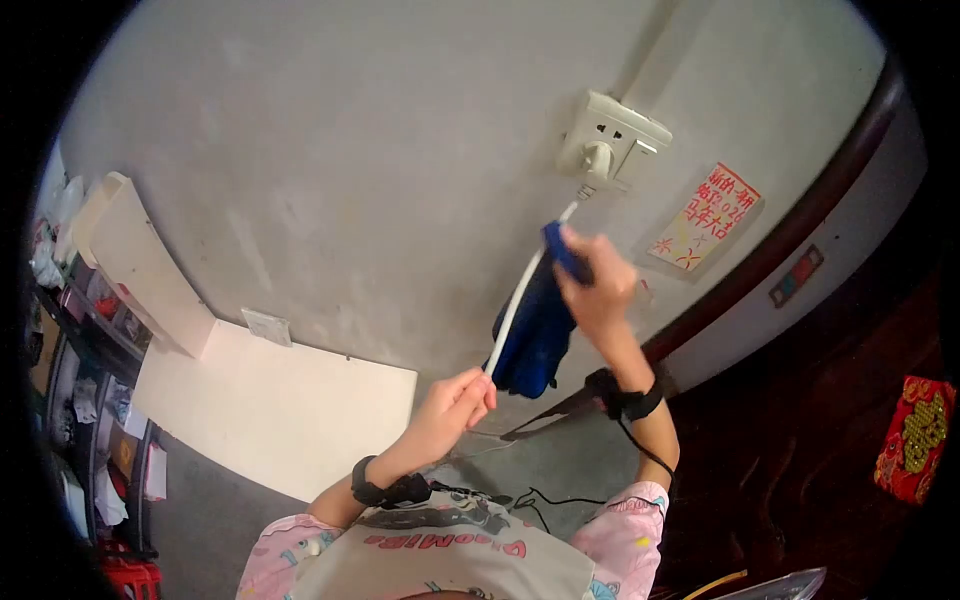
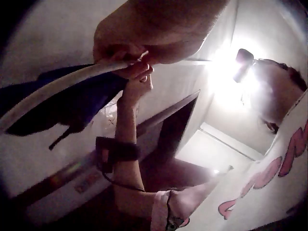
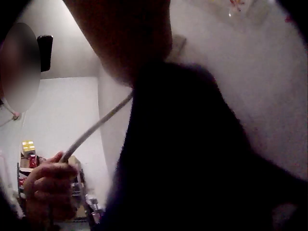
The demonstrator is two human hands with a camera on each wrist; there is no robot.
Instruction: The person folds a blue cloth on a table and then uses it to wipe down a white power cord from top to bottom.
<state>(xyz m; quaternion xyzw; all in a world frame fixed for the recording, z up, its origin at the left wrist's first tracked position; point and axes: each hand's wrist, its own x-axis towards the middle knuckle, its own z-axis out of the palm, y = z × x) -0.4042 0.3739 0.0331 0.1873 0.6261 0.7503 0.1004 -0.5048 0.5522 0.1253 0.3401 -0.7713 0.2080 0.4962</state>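
A white cable (image 1: 522, 290) runs down from a plug in the wall socket (image 1: 612, 140). My left hand (image 1: 452, 403) pinches the cable's lower part and holds it taut; the same cable (image 2: 53, 86) crosses the left wrist view under my fingers (image 2: 139, 50). My right hand (image 1: 598, 285) grips a blue cloth (image 1: 535, 330) wrapped against the cable just below the plug. The cloth hangs down along the wall. In the right wrist view the dark cloth (image 3: 192, 159) fills most of the picture, with the cable (image 3: 94, 130) leading to my left hand (image 3: 45, 185).
A grey wall (image 1: 350, 170) carries a red and white sticker (image 1: 705, 217) right of the socket. A white board (image 1: 270, 400) leans against the wall low on the left. Cluttered shelves (image 1: 80, 380) stand at far left. A dark door frame (image 1: 800, 220) and a red hanging (image 1: 915, 435) are at right.
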